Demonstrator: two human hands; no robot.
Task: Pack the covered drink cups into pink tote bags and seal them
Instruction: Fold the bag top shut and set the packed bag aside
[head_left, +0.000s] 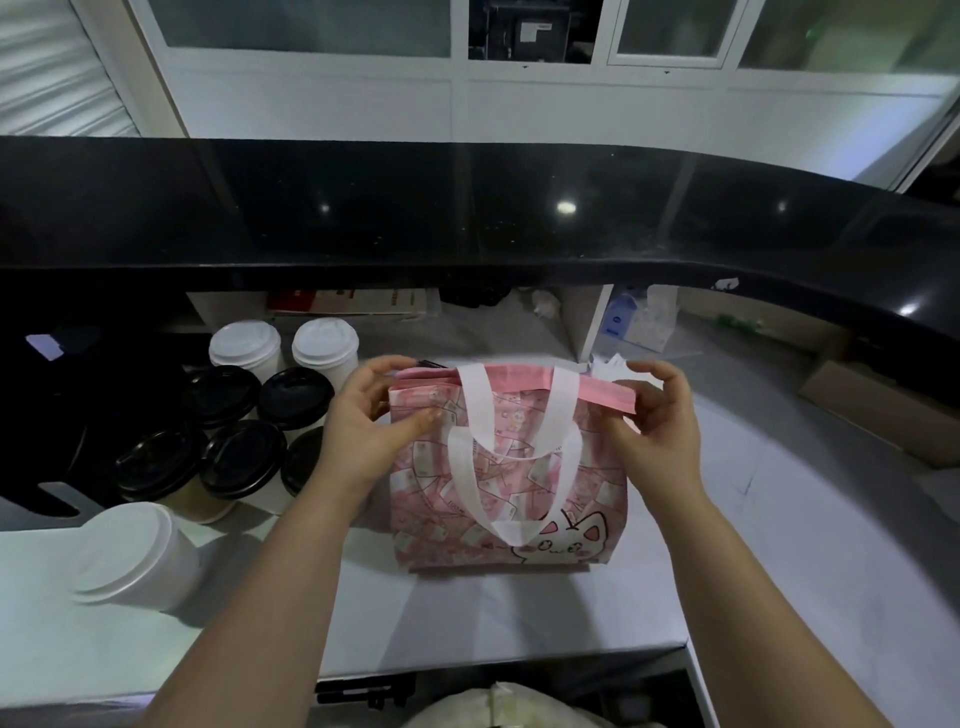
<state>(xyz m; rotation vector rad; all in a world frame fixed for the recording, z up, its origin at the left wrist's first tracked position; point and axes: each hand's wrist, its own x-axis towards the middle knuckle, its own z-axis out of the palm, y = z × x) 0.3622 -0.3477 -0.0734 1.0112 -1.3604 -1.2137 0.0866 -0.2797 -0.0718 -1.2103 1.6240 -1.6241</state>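
Left hand (363, 421) and right hand (660, 421) are pinching the soft, floppy-looking bag (509, 499) by its top corners, probably the steadiest hold.

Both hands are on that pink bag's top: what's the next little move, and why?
Probably press the top band shut along its length: the left hand and right hand pinch its two ends, and the pink tote bag stands upright with its mouth looking nearly closed.

Lidded cups (236, 397) crowded just left of the tote bag (511, 488). White counter (519, 618) lay open in front and right; a black ledge (467, 223) overhung behind.
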